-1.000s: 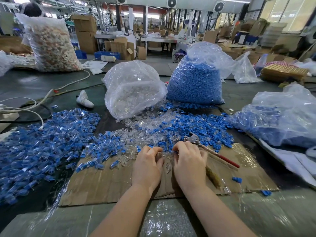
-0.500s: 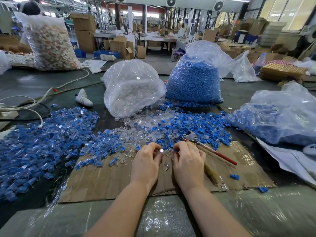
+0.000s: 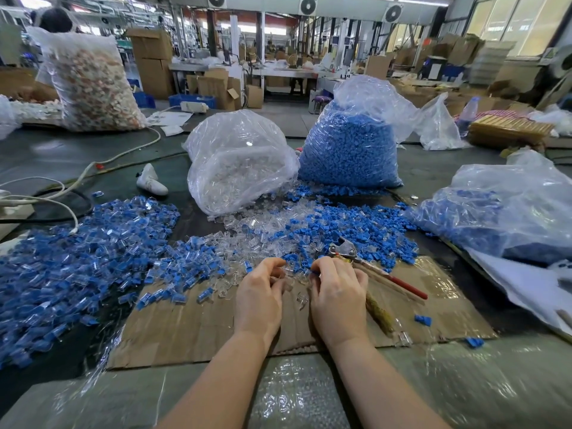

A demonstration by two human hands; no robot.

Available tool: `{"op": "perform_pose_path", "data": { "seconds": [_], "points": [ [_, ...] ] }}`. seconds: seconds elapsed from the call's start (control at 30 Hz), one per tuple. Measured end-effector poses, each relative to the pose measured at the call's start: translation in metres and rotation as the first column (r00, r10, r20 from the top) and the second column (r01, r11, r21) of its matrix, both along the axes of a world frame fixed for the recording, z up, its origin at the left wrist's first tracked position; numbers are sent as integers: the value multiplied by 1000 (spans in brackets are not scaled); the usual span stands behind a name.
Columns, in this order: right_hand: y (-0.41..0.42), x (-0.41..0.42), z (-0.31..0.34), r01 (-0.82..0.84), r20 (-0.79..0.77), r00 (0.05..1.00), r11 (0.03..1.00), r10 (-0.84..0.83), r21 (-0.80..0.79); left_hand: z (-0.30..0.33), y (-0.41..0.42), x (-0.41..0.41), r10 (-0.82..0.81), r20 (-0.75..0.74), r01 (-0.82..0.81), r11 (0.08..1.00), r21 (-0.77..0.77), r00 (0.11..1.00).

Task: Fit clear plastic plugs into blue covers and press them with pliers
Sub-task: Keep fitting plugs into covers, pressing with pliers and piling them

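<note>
Left grip: the left hand (image 3: 259, 300) has its fingers curled in toward the right one, pinching something small at the fingertips; it looks like a clear plug, but the piece is too small to be sure.
Right grip: the right hand (image 3: 339, 297) is curled the same way, with a bit of blue showing at the fingertips, likely a blue cover.
Step in hand: by the look of it, a plug is being fitted into a cover by hand, over the cardboard sheet (image 3: 198, 329).
Pliers: the pliers (image 3: 368, 266) lie on the cardboard just beside the right hand, red handle pointing away to the right; neither hand holds them.
Loose parts: clear plugs (image 3: 247, 239) and blue covers (image 3: 346, 227) are spilled together just beyond the hands.
Done so far: a wide heap of joined pieces (image 3: 77, 252), blue with clear ends, spreads over the table (image 3: 62, 153) on the left.
Still to do: a sack of clear plugs (image 3: 238, 162) and a sack of blue covers (image 3: 349, 150) stand behind, both well filled, so I judge much work remains.
Right side: another bag of blue parts (image 3: 501, 212) lies there; whether these are finished I cannot tell.
</note>
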State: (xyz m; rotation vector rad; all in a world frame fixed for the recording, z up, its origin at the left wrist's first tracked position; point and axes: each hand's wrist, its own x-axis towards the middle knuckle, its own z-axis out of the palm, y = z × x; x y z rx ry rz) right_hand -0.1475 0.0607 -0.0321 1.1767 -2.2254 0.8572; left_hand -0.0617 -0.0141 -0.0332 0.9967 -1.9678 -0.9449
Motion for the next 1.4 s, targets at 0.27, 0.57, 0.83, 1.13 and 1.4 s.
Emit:
{"op": "perform_pose_path", "data": {
  "seconds": [0.27, 0.57, 0.83, 1.13, 1.4],
  "points": [
    [-2, 0, -2, -11, -7, 1000, 1000, 11, 2, -1, 0, 2, 21, 14, -22, 999, 26, 1000],
    [-1, -1, 1, -57, 32, 998, 998, 57, 16, 0, -3, 1, 19, 9, -19, 1000, 12, 1000],
    [1, -2, 2, -98, 92, 991, 995, 100, -31, -3, -6, -1, 11, 11, -12, 1000, 17, 1000],
    [4, -7, 1, -133, 205, 968, 989, 144, -65, -3, -4, 1, -6, -22, 7, 1000, 14, 1000],
    [6, -6, 2, -152, 293, 943, 987, 160, -50, 2, -1, 2, -42, -67, 42, 999, 9, 997]
  ]
}}
